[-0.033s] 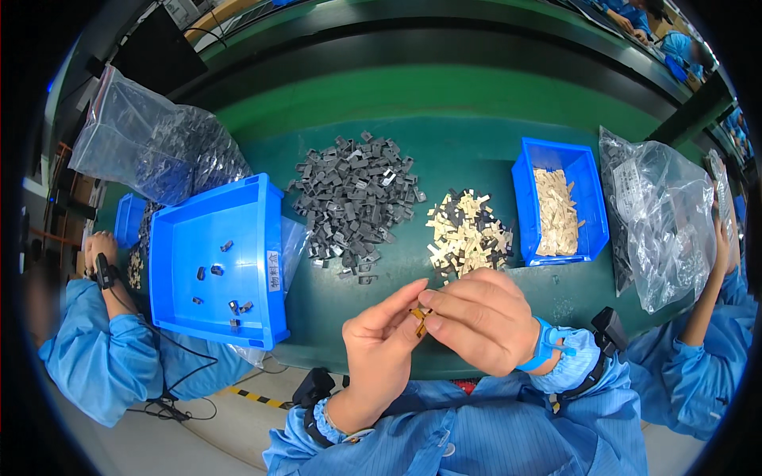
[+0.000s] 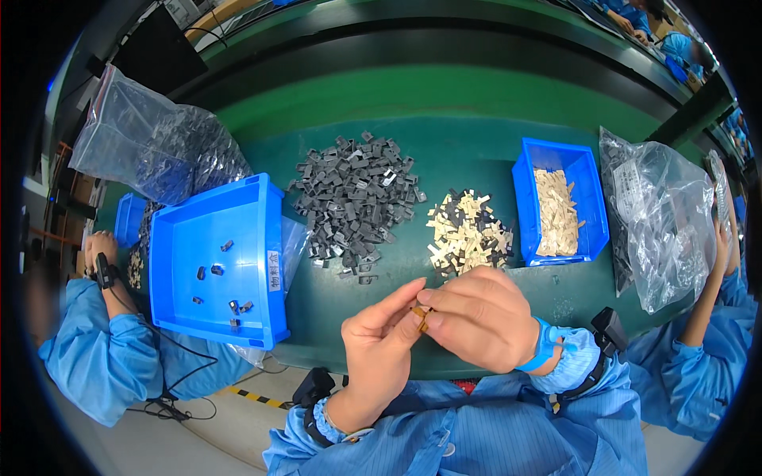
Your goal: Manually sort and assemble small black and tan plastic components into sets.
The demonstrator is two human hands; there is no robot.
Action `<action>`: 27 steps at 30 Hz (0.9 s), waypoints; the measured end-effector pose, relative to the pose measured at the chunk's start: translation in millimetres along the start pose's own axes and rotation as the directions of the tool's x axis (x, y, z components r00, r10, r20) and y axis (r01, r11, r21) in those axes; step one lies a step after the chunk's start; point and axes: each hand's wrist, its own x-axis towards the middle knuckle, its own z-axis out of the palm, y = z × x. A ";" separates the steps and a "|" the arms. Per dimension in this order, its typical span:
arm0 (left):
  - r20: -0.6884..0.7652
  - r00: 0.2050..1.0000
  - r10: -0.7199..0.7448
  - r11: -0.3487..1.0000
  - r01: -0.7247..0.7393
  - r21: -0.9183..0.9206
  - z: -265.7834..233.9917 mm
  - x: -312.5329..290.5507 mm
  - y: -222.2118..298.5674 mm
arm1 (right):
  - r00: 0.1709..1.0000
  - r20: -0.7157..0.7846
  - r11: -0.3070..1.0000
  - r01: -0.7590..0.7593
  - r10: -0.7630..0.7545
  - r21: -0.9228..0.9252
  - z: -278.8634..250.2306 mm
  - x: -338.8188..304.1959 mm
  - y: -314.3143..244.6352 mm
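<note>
My left hand (image 2: 379, 333) and my right hand (image 2: 484, 321) meet above the near edge of the green work table. Pinched between their fingertips is a small brownish-yellow piece (image 2: 421, 316); the fingers cover most of it, and its exact kind cannot be made out. Just beyond the right hand lies a pile of small cream and black strips (image 2: 470, 230). Farther to the left spreads a larger heap of small dark grey plastic clip-like parts (image 2: 353, 198).
At left, a blue tray (image 2: 214, 297) holds several small dark pieces. A clear bag of dark parts (image 2: 171, 147) rests behind it. To the right are a blue bin (image 2: 591, 206) of beige strips and a clear plastic bag (image 2: 663, 214). Co-workers sit on both sides.
My fingertips have shifted very slightly around the small brownish-yellow piece, and less of it shows. Everything else stays as it was.
</note>
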 end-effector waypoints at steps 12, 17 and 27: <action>0.022 0.985 -0.171 0.981 0.173 -0.089 0.1 3.1 6.5 | 0.588 0.260 0.158 -0.563 0.766 0.811 -0.3 -7.7 -5.6; 0.050 0.996 -0.073 0.987 0.065 0.148 0.4 4.5 6.7 | 0.549 0.327 0.068 -0.579 0.769 0.813 0.5 -8.3 -6.0; 0.076 0.997 0.033 0.930 -0.058 0.363 1.1 4.6 7.5 | 0.511 0.377 0.033 -0.625 0.773 0.780 -1.3 -6.6 -5.8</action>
